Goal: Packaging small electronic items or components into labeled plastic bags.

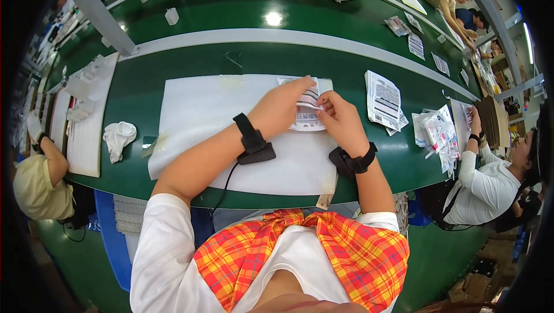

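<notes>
In front of me a white packet (pixel 310 122) with dark print rests on a white foam mat (pixel 213 134), its near part showing between my hands. My left hand (pixel 288 104) reaches over the packet from the left with its fingers curved round the packet's far part; the thumb is hidden. From the right, my right hand (pixel 341 118) pinches a raised edge of the packet between thumb and fingers. Black straps with small dark boxes sit on both my wrists, and a thin cable hangs from the left one.
To the right lie a stack of printed sheets (pixel 383 98) and a pile of clear packets (pixel 438 134). A white cloth (pixel 119 138) lies left of the mat. A metal rail (pixel 271 37) crosses beyond it. A person (pixel 487 177) works at the right, another (pixel 43 180) at the left.
</notes>
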Demonstrator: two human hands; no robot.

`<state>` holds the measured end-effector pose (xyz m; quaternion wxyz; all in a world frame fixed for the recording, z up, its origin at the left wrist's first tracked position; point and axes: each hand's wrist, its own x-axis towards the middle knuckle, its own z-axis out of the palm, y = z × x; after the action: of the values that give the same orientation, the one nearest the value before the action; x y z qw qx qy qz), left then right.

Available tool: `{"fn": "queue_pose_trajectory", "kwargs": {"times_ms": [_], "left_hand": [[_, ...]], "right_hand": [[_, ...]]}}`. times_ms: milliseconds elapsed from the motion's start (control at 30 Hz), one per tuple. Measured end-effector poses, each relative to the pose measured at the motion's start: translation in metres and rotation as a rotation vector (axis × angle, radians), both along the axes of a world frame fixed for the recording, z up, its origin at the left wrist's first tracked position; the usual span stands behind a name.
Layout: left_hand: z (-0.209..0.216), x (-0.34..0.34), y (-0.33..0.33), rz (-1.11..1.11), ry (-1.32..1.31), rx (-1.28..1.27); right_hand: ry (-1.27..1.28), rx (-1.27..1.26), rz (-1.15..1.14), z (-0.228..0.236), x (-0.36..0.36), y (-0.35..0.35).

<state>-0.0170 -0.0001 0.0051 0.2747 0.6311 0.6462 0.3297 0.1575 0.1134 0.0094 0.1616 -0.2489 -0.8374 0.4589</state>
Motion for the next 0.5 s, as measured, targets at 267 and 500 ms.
{"fn": "queue_pose_trajectory", "kwargs": {"times_ms": [267,500], "left_hand": [[-0.006,-0.003,0.004,-0.041,-0.254,0.366],[-0.013,-0.008,0.004,0.214,-0.520,0.234]], "right_hand": [[0.399,-1.023,-0.073,0.024,0.008,0.025],[0.453,-0.793,0.079,0.008,0.010,0.015]]}}
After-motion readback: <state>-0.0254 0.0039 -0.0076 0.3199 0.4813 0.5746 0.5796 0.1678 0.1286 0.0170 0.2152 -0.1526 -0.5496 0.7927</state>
